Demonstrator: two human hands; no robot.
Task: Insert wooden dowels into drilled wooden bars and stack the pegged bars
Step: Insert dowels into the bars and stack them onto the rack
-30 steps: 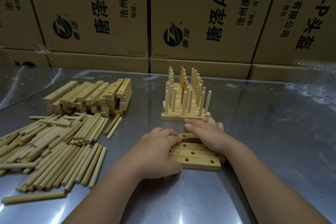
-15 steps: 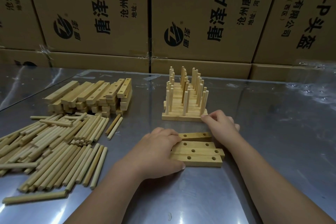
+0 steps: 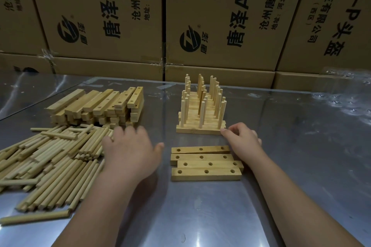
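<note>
Several drilled wooden bars point(image 3: 206, 163) lie flat side by side on the metal table, holes up, between my hands. Behind them stands the group of pegged bars point(image 3: 201, 110) with upright dowels. My right hand point(image 3: 242, 138) rests on the table, its fingertips touching the right end of the nearest pegged bar. My left hand point(image 3: 130, 150) hovers palm down, fingers spread, over the right edge of the loose dowel pile point(image 3: 50, 164), holding nothing that I can see.
A stack of undrilled-side-up and drilled bars point(image 3: 100, 106) sits at the back left. Cardboard boxes point(image 3: 220, 16) form a wall behind the table. Bare reflective metal tabletop point(image 3: 301, 146) stretches to the right and front.
My left hand left the flat bars and moved left to the dowel pile. My right hand slid from the flat bars up to the pegged bars' right end.
</note>
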